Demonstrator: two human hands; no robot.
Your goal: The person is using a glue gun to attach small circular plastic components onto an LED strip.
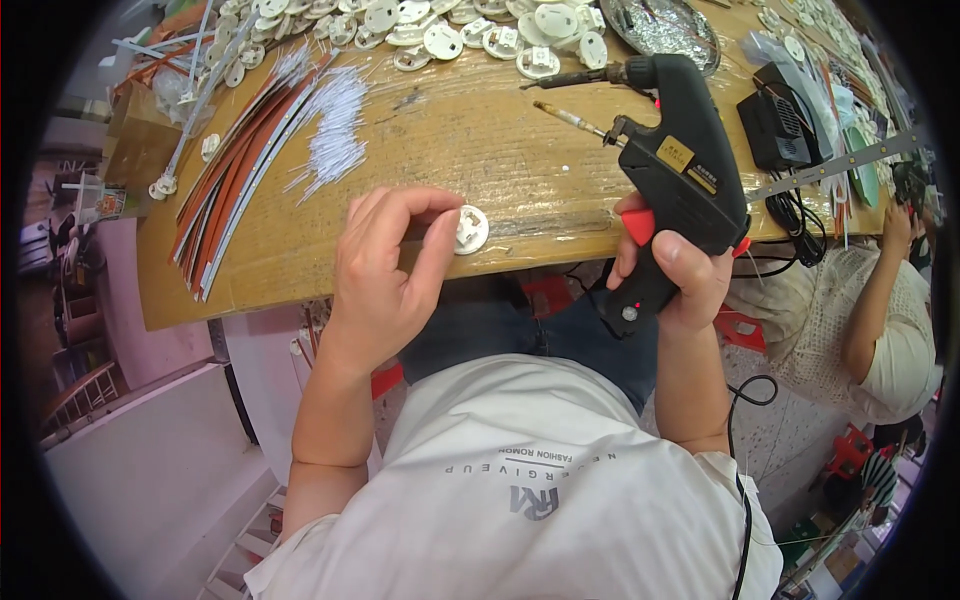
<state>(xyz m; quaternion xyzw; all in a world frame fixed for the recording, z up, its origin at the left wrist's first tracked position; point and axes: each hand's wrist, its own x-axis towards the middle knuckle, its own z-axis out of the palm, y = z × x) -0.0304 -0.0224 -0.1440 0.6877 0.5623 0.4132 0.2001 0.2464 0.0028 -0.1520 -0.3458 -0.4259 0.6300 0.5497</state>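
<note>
A: Item one, far left?

B: Strips in red and white (235, 165), fanned on the wooden bench (450, 140); beside them a bundle of thin white wires (335, 130).

A: Your left hand?

B: My left hand (385, 265) pinched a small white disc (470, 229) at the bench's near edge, fingers closed on it.

A: Right?

B: My right hand (675, 275) was clenched round a black glue gun (672, 160), nozzle lying on the bench away from the disc. No glue showed on it yet, I judged; a heap of white discs (470, 30) waited behind.
</note>
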